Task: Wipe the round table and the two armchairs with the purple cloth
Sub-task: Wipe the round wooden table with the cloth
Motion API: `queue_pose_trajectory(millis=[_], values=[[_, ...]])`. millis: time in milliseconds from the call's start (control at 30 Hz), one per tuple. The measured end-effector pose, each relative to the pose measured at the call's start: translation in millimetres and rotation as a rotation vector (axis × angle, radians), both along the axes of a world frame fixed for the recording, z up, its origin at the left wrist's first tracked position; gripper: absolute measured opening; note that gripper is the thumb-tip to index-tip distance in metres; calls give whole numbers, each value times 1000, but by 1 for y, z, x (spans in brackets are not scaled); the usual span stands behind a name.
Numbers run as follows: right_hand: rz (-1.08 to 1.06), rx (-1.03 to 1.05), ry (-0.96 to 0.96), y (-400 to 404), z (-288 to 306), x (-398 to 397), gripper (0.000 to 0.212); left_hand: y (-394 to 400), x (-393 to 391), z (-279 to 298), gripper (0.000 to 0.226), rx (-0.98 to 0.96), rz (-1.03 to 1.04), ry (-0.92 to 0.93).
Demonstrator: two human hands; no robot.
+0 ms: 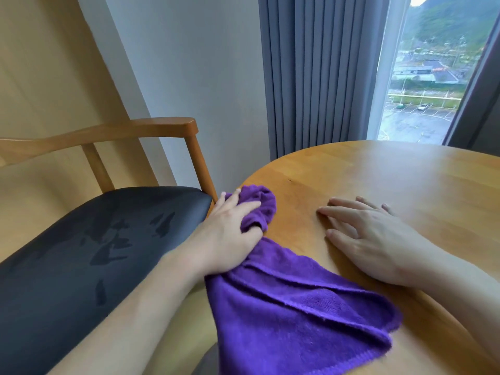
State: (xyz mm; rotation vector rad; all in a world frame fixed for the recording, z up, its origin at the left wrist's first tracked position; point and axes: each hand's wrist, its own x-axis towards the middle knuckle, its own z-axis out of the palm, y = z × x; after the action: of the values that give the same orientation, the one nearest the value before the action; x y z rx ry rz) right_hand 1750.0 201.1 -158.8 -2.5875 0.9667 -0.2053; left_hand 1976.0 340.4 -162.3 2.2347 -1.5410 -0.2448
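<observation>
We are gripping the purple cloth [284, 301] in our left hand [230, 228] at the table [392, 174] edge, our right hand [368, 236] lying flat. The chair [89, 239] seat is looking damp, maybe wiped already.

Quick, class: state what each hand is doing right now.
Left hand: grips the purple cloth at the round table's edge.
Right hand: open, fingers flat on the table.
</observation>
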Motion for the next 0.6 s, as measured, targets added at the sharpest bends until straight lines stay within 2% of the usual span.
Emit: queue_pose_trajectory(millis=[167, 333, 400, 500, 600], values=[[1, 1, 4, 2, 0, 1, 49, -39, -8, 11, 59, 91, -53, -142], [11, 7, 11, -1, 0, -2, 51, 27, -36, -4, 65, -60, -200, -119], [10, 2, 11, -2, -1, -2, 52, 40, -34, -11, 66, -81, -106, -118], [2, 0, 14, -2, -1, 0, 51, 9, -9, -7, 59, -35, 147, -94], [-9, 1, 7, -1, -1, 1, 50, -52, 7, 4, 44, 34, 125, -112]])
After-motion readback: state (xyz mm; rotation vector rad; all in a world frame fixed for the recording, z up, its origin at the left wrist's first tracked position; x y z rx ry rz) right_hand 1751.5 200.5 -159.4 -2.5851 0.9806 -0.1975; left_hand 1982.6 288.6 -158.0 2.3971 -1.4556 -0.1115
